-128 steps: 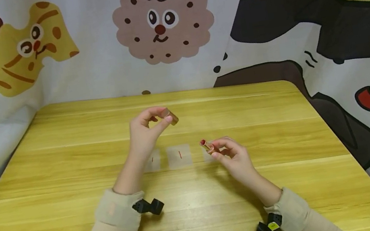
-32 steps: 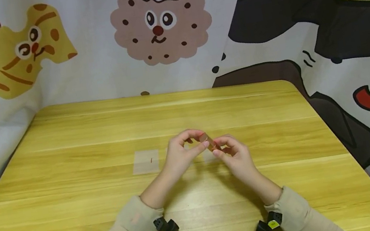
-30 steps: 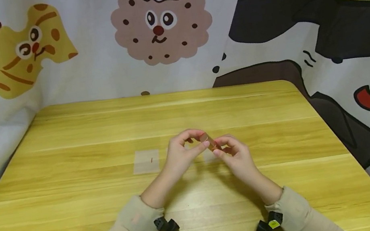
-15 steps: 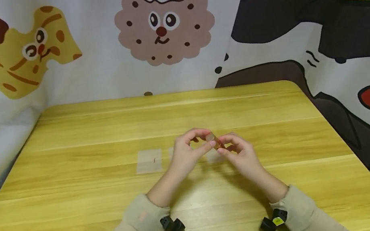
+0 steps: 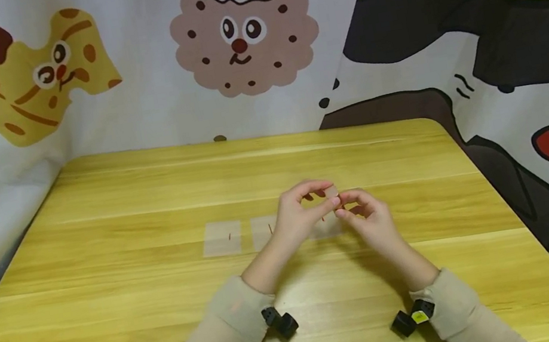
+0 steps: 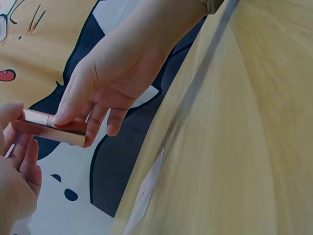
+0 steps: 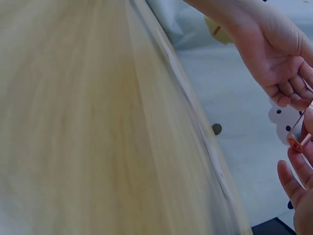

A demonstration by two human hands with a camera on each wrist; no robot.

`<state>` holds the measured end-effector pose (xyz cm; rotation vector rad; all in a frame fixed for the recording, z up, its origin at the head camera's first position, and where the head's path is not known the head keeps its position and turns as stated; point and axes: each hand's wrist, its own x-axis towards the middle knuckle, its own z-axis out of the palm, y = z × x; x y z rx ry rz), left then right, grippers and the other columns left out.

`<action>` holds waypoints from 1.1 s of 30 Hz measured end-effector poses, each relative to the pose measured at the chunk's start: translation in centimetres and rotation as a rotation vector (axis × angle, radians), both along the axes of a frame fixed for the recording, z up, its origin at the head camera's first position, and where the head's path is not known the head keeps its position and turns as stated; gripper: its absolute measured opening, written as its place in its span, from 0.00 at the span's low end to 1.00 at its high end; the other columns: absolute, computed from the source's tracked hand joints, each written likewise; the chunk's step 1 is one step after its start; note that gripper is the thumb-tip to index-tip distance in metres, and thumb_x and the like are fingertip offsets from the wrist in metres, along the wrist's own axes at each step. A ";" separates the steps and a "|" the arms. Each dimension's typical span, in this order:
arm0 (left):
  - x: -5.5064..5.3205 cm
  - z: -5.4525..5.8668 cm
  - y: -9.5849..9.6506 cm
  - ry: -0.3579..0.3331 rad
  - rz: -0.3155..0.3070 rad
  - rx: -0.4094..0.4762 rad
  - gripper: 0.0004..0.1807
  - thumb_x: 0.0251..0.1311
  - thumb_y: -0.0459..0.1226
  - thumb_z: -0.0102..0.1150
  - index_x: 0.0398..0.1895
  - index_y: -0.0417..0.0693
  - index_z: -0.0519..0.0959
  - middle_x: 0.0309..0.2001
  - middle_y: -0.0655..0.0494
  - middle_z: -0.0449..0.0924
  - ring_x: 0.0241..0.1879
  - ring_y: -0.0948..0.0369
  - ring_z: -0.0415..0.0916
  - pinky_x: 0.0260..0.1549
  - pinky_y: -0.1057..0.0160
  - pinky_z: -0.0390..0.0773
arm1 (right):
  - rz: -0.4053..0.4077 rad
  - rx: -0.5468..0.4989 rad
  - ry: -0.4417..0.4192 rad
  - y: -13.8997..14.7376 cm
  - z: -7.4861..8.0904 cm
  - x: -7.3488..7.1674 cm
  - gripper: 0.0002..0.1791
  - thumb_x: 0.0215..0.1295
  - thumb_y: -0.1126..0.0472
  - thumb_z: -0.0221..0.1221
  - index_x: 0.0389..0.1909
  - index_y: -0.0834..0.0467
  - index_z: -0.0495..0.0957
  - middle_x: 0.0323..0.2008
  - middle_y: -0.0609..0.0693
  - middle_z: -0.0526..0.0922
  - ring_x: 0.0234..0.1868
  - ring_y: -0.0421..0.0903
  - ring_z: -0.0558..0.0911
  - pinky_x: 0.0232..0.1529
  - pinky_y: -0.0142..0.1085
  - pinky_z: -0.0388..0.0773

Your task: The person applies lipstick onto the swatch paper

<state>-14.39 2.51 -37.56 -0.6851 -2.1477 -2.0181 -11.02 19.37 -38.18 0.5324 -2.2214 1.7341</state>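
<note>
My left hand (image 5: 299, 214) and right hand (image 5: 374, 219) hold a rose-gold lipstick tube (image 5: 331, 192) between them, above the table. In the left wrist view the tube (image 6: 49, 128) looks whole, with a thin seam across its middle and no red tip showing. The left fingers (image 6: 10, 115) pinch its cap end, and the right thumb (image 6: 68, 105) and fingertips pinch the other half. One round end of the tube (image 7: 295, 142) shows in the right wrist view. Under the hands lies a pale paper square (image 5: 325, 229) with a short red mark, partly covered.
Two more pale squares, the left one (image 5: 217, 240) and the middle one (image 5: 262, 230), each carry a red line on the wooden table (image 5: 146, 186). The left forearm partly covers the middle square. A cartoon-printed cloth (image 5: 145, 114) hangs behind.
Earlier the cap was in the left hand, apart from the lipstick with its red tip bare in the right. The two came together. Both hands have since shifted right, uncovering the third square's mark.
</note>
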 end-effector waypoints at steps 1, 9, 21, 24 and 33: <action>-0.1 -0.1 0.2 0.000 -0.003 0.002 0.15 0.54 0.36 0.70 0.45 0.42 0.83 0.39 0.58 0.83 0.41 0.63 0.75 0.46 0.49 0.71 | -0.006 0.005 -0.006 0.1 0.0 -0.1 0.11 0.56 0.82 0.59 0.41 0.75 0.76 0.38 0.41 0.80 0.41 0.37 0.77 0.40 0.31 0.76; -0.7 -0.7 1.4 -0.027 -0.003 -0.011 0.16 0.52 0.36 0.71 0.44 0.44 0.83 0.40 0.57 0.83 0.42 0.60 0.76 0.45 0.52 0.71 | -0.034 0.072 -0.002 1.2 -0.4 -0.6 0.12 0.54 0.81 0.61 0.41 0.76 0.76 0.38 0.37 0.79 0.42 0.33 0.77 0.39 0.30 0.76; -1.4 -1.6 3.5 -0.074 -0.003 0.003 0.16 0.50 0.37 0.72 0.44 0.45 0.84 0.40 0.62 0.83 0.42 0.64 0.75 0.42 0.62 0.70 | -0.035 0.205 -0.026 3.0 -0.4 -1.3 0.11 0.56 0.78 0.62 0.40 0.73 0.77 0.38 0.48 0.80 0.41 0.36 0.76 0.38 0.31 0.76; -1.6 -1.9 3.9 -0.067 -0.001 -0.001 0.16 0.51 0.36 0.72 0.44 0.44 0.84 0.40 0.59 0.83 0.42 0.61 0.76 0.42 0.64 0.70 | -0.044 0.229 -0.038 3.5 -0.6 -1.4 0.10 0.56 0.77 0.62 0.41 0.72 0.78 0.37 0.51 0.80 0.41 0.47 0.78 0.38 0.32 0.76; -1.8 -2.8 4.6 -0.113 0.027 -0.012 0.14 0.52 0.37 0.72 0.43 0.47 0.85 0.38 0.62 0.83 0.39 0.62 0.75 0.38 0.65 0.72 | -0.041 0.297 -0.089 4.2 -1.0 -1.8 0.12 0.57 0.76 0.63 0.44 0.73 0.78 0.36 0.59 0.80 0.38 0.51 0.77 0.37 0.32 0.74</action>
